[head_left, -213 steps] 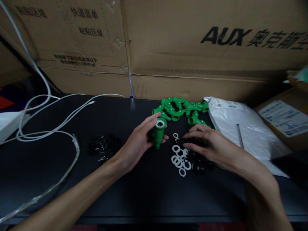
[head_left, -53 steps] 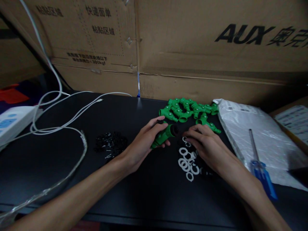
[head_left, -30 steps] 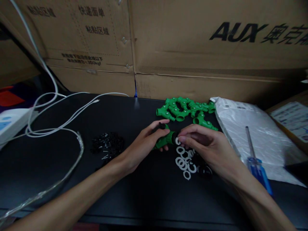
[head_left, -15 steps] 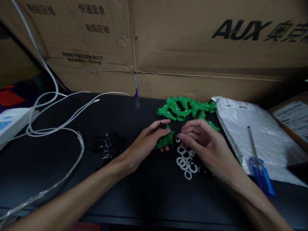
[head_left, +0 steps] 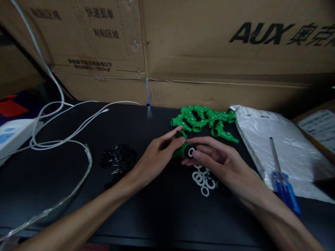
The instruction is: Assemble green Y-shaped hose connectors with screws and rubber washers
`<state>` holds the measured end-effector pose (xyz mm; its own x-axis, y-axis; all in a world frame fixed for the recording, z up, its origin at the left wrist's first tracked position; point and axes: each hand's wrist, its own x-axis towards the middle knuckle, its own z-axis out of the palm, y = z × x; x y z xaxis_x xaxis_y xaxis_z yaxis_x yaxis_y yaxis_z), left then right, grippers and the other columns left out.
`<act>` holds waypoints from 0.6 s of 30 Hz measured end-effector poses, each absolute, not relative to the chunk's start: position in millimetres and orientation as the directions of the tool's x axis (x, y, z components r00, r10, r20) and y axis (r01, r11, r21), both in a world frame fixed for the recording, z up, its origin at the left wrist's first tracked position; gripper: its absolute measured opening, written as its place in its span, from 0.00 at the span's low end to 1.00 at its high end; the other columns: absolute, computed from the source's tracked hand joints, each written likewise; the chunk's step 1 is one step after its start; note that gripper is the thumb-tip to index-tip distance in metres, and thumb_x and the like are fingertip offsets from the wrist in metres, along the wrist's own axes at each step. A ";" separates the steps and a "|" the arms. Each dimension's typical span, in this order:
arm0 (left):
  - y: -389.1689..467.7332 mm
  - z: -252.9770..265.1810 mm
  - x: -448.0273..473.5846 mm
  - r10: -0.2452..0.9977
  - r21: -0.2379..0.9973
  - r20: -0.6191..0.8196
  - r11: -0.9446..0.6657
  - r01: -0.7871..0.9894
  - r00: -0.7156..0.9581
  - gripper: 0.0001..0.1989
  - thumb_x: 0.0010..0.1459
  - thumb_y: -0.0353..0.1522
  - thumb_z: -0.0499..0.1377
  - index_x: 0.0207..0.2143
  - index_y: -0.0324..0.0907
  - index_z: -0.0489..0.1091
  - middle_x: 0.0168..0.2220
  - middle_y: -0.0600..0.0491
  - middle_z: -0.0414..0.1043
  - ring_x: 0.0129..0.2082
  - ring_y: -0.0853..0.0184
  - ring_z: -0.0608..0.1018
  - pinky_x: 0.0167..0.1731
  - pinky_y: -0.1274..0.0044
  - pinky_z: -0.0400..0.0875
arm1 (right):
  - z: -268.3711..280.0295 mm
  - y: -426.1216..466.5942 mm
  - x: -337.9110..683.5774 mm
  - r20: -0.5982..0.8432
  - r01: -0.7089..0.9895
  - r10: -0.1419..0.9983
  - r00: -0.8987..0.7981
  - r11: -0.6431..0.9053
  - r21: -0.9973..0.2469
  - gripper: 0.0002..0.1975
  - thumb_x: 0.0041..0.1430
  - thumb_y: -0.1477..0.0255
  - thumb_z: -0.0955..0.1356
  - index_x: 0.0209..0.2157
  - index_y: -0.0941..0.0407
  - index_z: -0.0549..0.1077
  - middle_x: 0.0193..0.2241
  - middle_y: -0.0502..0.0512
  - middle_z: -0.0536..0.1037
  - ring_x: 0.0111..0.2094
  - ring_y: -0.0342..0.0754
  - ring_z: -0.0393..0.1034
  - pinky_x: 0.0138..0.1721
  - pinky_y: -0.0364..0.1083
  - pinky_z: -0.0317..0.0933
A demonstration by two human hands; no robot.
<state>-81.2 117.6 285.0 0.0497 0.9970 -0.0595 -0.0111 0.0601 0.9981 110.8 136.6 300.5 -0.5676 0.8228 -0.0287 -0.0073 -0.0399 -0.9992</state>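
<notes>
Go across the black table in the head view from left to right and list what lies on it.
white power strip → white cables → pile of small black parts → left hand holding a green fitting → right hand → white plastic bag → blue-handled screwdriver

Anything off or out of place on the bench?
Nothing damaged. The blue screwdriver lies half on the white bag, handle overhanging onto the black table. Loose white rings sit scattered by the right hand.
</notes>
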 end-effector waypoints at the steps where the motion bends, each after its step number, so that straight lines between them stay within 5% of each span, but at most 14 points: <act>1: 117.6 284.9 -82.0 0.999 0.998 -0.035 0.034 0.046 0.027 0.25 0.66 0.43 0.61 0.63 0.48 0.70 0.65 0.54 0.70 0.66 0.57 0.68 0.65 0.68 0.57 | 299.9 136.3 110.7 -0.023 0.001 0.833 -0.554 -0.027 -1.000 0.13 0.66 0.69 0.72 0.51 0.54 0.75 0.38 0.53 0.84 0.39 0.46 0.82 0.46 0.45 0.76; 11: 112.7 275.1 -81.5 0.997 0.998 -0.014 0.010 0.059 0.070 0.33 0.61 0.39 0.66 0.67 0.48 0.65 0.60 0.47 0.75 0.58 0.54 0.76 0.62 0.61 0.64 | 296.0 139.0 110.4 0.073 0.147 0.897 -0.436 0.151 -0.978 0.11 0.64 0.68 0.72 0.47 0.53 0.77 0.37 0.52 0.84 0.37 0.44 0.81 0.41 0.42 0.76; 18: 110.0 276.2 -80.7 0.998 0.969 0.044 -0.055 0.240 0.052 0.32 0.62 0.39 0.63 0.68 0.47 0.64 0.57 0.48 0.76 0.54 0.55 0.78 0.57 0.64 0.70 | 291.5 134.1 107.8 0.160 0.191 0.888 -0.430 0.263 -0.946 0.10 0.64 0.69 0.71 0.47 0.52 0.76 0.41 0.54 0.84 0.40 0.46 0.81 0.40 0.43 0.76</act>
